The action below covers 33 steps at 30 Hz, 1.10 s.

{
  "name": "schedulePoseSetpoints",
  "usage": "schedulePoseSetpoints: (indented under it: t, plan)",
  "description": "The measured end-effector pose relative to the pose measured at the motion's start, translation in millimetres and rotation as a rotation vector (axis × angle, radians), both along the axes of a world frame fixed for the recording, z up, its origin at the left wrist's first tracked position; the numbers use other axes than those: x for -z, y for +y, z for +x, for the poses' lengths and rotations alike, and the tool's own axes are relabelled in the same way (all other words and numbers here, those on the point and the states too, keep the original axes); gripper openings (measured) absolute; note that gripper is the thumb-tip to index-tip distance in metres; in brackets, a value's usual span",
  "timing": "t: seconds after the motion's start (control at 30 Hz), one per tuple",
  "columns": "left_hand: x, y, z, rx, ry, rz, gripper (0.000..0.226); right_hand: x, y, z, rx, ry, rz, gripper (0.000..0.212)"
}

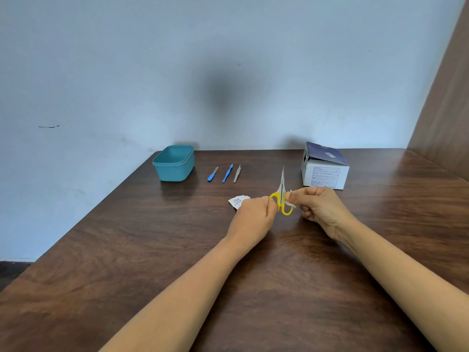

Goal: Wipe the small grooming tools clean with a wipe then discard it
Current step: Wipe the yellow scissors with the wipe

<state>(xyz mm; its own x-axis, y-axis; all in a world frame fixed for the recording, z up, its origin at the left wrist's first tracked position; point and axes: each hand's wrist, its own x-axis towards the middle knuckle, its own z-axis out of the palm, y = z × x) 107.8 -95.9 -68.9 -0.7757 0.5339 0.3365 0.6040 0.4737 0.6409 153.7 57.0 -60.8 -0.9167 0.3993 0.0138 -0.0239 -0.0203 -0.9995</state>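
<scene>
head view looks down on a dark wood-grain tabletop [152, 250] set against a pale blue wall [127, 72], with a brown panel [446, 102] along the right side.

both forearms reach in from the bottom edge and meet near the middle of the tabletop. the left hand [256, 212] is curled into a loose fist, its fingers closed round one yellow handle loop of a small pair of scissors [281, 191]. the scissors are lifted off the tabletop, blades together and pointing up and away toward the wall. the right hand [319, 207] pinches a small white wipe [291, 205] between thumb and fingertips and holds it against the scissors where the blades meet the handles. how much of the wipe wraps the metal cannot be told.

just left of the left hand and partly hidden behind it, a torn white packet [237, 201] with small print lies flat on the tabletop.

farther back, three slim tools lie side by side, close but apart, each angled the same way: a nail file [212, 174] with a blue handle, an all-blue tool [227, 173] and grey metal tweezers [237, 174]. left of them, near the back edge, stands an open teal plastic tub [173, 162]; what it holds is out of sight.

to the right, behind the right hand, sits a white cardboard box [326, 175] with a dark blue top flap raised and bent.
</scene>
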Motion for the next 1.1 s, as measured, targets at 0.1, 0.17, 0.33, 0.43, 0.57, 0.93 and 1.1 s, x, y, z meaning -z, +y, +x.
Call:
schedulePoseSetpoints:
  t: [0.1, 0.17, 0.33, 0.43, 0.57, 0.93, 1.1]
  plan:
    - [-1.1, -0.5, 0.2, 0.003, 0.012, -0.009, 0.045, 1.1, -1.8, 1.1, 0.024, 0.042, 0.049, 0.009]
    - [-1.0, -1.0, -0.5, 0.003, 0.016, -0.012, 0.045, 1.6, -3.1, 1.4, 0.036, 0.068, 0.072, 0.007]
    - [1.9, 2.2, 1.9, 0.054, 0.043, -0.06, 0.045, 3.6, -2.4, -1.3, 0.049, 0.082, -0.039, 0.018]
    - [2.6, 3.7, 1.8, 0.054, 0.046, -0.051, 0.045, 3.8, -2.4, -2.3, 0.046, 0.07, -0.084, 0.025]
    - [2.8, 2.4, 2.5, -0.002, 0.051, -0.044, 0.046, 1.3, -3.0, -2.7, 0.009, 0.033, -0.087, 0.02]
    - [1.2, -0.8, -0.1, 0.08, 0.089, -0.081, 0.045, -1.8, -2.3, 2.8, 0.034, 0.047, 0.065, 0.015]
    - [0.0, 0.6, 2.5, 0.115, 0.12, -0.063, 0.04, 1.5, -11.7, 0.7, 0.152, 0.155, 0.042, 0.022]
